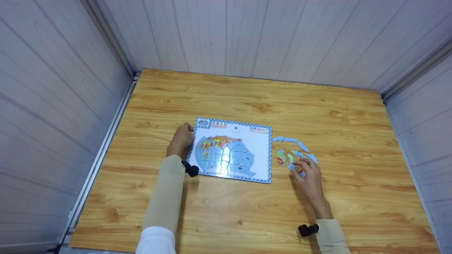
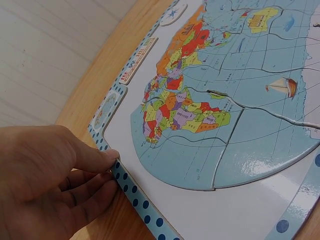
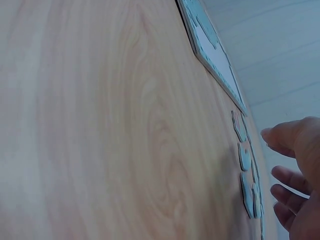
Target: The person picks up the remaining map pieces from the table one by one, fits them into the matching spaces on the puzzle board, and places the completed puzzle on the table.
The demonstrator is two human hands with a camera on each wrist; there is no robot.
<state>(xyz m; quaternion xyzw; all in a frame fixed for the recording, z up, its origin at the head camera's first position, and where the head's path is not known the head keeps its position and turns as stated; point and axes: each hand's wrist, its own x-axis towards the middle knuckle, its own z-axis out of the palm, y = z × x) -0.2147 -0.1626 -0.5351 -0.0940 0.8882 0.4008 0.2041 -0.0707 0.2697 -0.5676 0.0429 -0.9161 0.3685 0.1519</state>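
A world map jigsaw puzzle [image 1: 259, 151] lies flat on the table, its board edged with a blue dotted border. Joined pieces fill the left and middle of the map; the right part of the board is bare white. My left hand [image 1: 182, 137] grips the board's left edge, thumb on the border and fingers against the side, as the left wrist view shows. Over the loose puzzle pieces [image 1: 281, 157] to the right of the board hovers my right hand [image 1: 310, 178]. Its thumb and fingers are apart in the right wrist view [image 3: 295, 170], with nothing seen between them.
Several blue edge pieces [image 1: 290, 140] lie in an arc beside the board's right side. The wooden table [image 1: 229, 215] extends around the board, with pale panel walls [image 1: 226, 38] at the back and both sides.
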